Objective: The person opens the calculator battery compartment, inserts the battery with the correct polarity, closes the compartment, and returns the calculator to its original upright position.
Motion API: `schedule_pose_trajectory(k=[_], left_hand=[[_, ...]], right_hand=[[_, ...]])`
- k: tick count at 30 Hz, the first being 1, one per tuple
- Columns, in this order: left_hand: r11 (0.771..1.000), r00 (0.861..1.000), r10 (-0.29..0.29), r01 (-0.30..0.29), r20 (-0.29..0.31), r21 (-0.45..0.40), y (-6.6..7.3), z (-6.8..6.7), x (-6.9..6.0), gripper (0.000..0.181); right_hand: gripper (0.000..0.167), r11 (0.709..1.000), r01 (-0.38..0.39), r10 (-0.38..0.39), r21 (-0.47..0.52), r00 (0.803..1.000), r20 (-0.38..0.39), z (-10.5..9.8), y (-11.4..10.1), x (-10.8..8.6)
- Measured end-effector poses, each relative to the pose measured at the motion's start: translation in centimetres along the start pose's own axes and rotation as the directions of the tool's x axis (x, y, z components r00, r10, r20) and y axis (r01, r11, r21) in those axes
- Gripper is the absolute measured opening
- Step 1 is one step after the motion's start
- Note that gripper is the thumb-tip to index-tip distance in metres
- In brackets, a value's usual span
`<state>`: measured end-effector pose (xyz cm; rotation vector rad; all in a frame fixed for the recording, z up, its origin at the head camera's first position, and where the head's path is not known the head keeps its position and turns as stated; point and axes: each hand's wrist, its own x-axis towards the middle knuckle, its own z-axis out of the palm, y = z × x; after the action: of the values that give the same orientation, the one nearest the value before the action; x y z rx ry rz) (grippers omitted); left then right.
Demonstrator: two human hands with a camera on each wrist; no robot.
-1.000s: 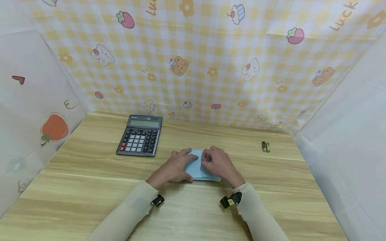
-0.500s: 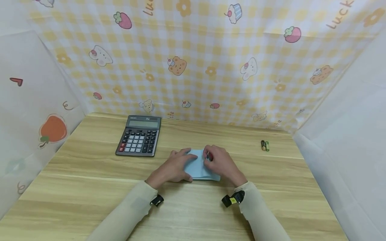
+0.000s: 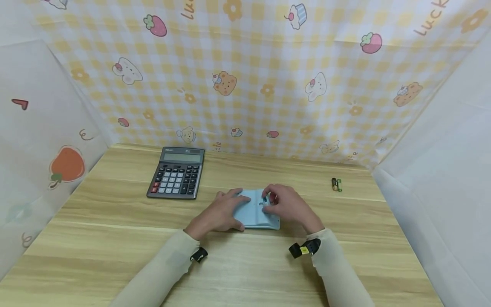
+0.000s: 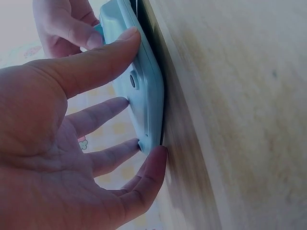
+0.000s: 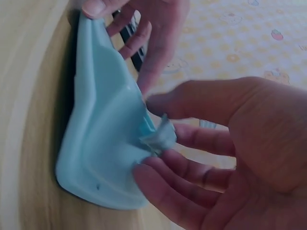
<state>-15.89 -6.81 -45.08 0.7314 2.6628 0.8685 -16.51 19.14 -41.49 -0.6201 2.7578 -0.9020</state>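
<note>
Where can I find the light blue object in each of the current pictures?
Head: the light blue object is below centre.
Left wrist: the light blue object slants through the upper middle.
Right wrist: the light blue object lies mostly in the left half.
Shared landmark: the left hand, touching it in all three views.

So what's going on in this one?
A person is working on a light blue, roughly rectangular plastic device lying on a wood-grain tabletop. Their left hand holds its edges, while the right hand appears to pinch a small light blue flap at the device's upper face. A black-and-copper cylindrical battery and a green cylindrical battery lie off to the right; a dark grey rectangular calculator lies untouched at left.
</note>
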Motion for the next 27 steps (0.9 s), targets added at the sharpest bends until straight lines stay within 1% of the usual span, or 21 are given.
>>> schedule_pose_trajectory(k=[4, 7, 10, 13, 15, 21, 23, 25, 27], left_hand=[[1.0, 1.0, -0.019, 0.019, 0.013, -0.01, 0.6, -0.4, -0.3, 0.081], [1.0, 1.0, -0.013, 0.013, 0.009, -0.012, 0.0, 0.0, 0.0, 0.082], [1.0, 1.0, -0.005, 0.005, -0.002, -0.028, -1.0, 0.7, 0.4, 0.083], [0.999, 1.0, -0.006, 0.006, -0.004, -0.041, -1.4, 1.0, 0.6, 0.083], [1.0, 1.0, -0.005, 0.005, -0.003, -0.031, -1.3, 0.9, 0.6, 0.083], [0.999, 1.0, -0.01, 0.01, -0.004, -0.043, -0.7, 0.5, 0.2, 0.082], [0.999, 1.0, -0.013, 0.013, 0.007, -0.037, -0.1, 0.1, 0.0, 0.081], [1.0, 1.0, -0.004, 0.004, 0.004, -0.018, -0.1, 0.0, -0.1, 0.082], [1.0, 1.0, -0.008, 0.008, 0.012, -0.007, 0.2, -0.2, -0.2, 0.081]], right_hand=[[0.035, 1.0, 0.024, -0.024, 0.001, 0.999, 0.045, -0.3, 0.2, -0.1], [0.039, 0.999, 0.038, -0.039, 0.011, 0.996, 0.075, -0.5, 0.3, -0.2], [0.042, 0.999, 0.038, -0.04, 0.025, 0.995, 0.096, -0.8, 0.5, -0.3], [0.044, 0.999, 0.036, -0.039, 0.027, 0.993, 0.109, -0.9, 0.6, -0.3], [0.043, 0.999, 0.033, -0.035, 0.023, 0.993, 0.115, -1.0, 0.6, -0.4], [0.037, 0.999, 0.027, -0.032, 0.035, 0.992, 0.123, -1.1, 0.6, -0.5], [0.033, 0.999, 0.024, -0.029, 0.045, 0.992, 0.124, -1.1, 0.6, -0.5], [0.029, 0.998, 0.027, -0.034, 0.054, 0.992, 0.124, -1.1, 0.7, -0.5], [0.026, 0.998, 0.03, -0.038, 0.062, 0.992, 0.124, -1.1, 0.7, -0.5]])
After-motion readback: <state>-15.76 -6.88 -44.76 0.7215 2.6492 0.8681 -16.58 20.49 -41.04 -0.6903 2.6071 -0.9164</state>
